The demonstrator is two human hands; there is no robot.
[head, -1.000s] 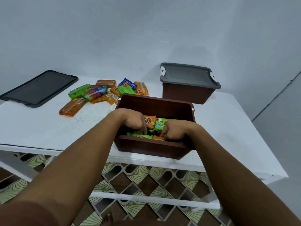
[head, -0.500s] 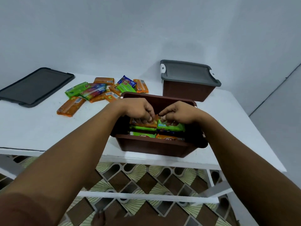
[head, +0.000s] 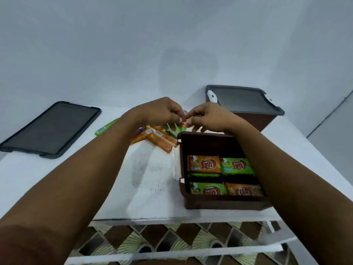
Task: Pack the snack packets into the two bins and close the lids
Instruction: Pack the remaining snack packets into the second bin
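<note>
Brown plastic open bin [head: 219, 202] sits at the near edge of the white table [head: 149, 178], right of centre. Its top layer is four packed packets [head: 203, 164] lying flat, two by two, orange and green alternating. Judgement: tiled this way so the lid can seat level.

Left hand [head: 162, 111] and right hand [head: 208, 116] hover together above the loose packets [head: 162, 141], just past the bin's far left corner. Fingers on both are curled, tips meeting. Cannot tell whether they pinch a packet; a blurred orange scrap shows between them.

The dark lid [head: 51, 129] lies flat, well apart at left, probably parked clear of the packing. The second bin [head: 261, 120] stands behind, its grey lid [head: 240, 100] already on.

Step in hand, judged: fetching more from the pile.
</note>
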